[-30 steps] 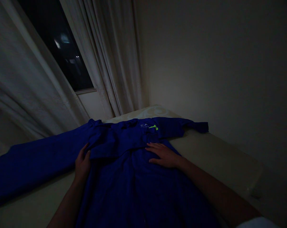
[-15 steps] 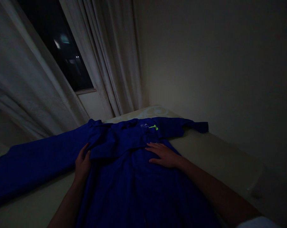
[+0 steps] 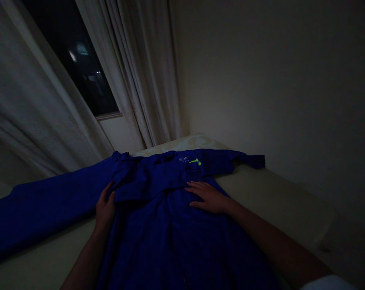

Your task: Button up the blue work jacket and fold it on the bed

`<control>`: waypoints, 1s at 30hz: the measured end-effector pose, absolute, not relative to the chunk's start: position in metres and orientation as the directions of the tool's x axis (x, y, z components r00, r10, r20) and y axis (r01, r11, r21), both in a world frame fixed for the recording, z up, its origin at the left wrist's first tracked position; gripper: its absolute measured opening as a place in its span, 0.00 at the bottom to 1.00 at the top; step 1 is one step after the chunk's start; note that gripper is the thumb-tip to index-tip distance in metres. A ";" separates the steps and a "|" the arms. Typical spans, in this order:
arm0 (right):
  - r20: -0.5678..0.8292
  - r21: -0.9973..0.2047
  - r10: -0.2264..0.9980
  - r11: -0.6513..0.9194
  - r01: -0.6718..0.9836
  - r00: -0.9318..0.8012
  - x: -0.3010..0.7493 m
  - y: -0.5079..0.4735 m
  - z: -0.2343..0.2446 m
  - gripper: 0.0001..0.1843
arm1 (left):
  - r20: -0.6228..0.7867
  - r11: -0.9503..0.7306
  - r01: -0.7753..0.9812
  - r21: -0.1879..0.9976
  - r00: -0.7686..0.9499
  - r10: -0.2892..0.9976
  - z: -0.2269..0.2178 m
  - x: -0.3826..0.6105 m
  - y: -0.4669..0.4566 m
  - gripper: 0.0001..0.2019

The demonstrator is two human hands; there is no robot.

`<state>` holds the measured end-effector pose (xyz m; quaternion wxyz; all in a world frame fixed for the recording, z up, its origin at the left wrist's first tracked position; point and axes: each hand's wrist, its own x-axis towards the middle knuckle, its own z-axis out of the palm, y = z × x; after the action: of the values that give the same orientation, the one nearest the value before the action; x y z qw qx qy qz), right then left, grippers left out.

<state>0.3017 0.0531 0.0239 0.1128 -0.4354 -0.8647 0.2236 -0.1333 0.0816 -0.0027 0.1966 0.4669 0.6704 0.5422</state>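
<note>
A blue long-sleeved jacket lies spread over the bed, its neck end away from me. One sleeve reaches to the left edge of the view; at the right the other sleeve is shorter to the eye and bent. Small white print and a bright green mark show near the collar. My left hand is closed at the fold where the left sleeve meets the body, thumb and fingers on the cloth. Flat on the chest part, with fingers stretched out, rests my right hand.
Under the jacket is a pale bed with a swirl pattern at its far corner. A plain wall rises along its right side. Light curtains hang by a dark window at the left. The room is dim.
</note>
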 end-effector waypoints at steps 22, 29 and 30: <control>0.001 -0.481 0.801 0.525 0.702 -0.599 0.301 0.054 0.022 0.40 | 0.237 -0.017 0.404 0.914 -0.500 0.833 0.001 -0.131 0.082 0.30; 0.024 -0.500 0.804 0.525 0.689 -0.595 0.303 0.055 0.019 0.39 | 0.221 -0.023 0.378 0.926 -0.491 0.842 -0.003 -0.133 0.082 0.30; 0.026 -0.500 0.802 0.528 0.687 -0.597 0.303 0.055 0.018 0.39 | 0.224 -0.024 0.381 0.924 -0.491 0.842 -0.003 -0.133 0.082 0.30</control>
<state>0.3028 0.0547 0.0184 0.1272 -0.4303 -0.8647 0.2256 -0.1331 0.0824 -0.0030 0.2097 0.4589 0.6663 0.5490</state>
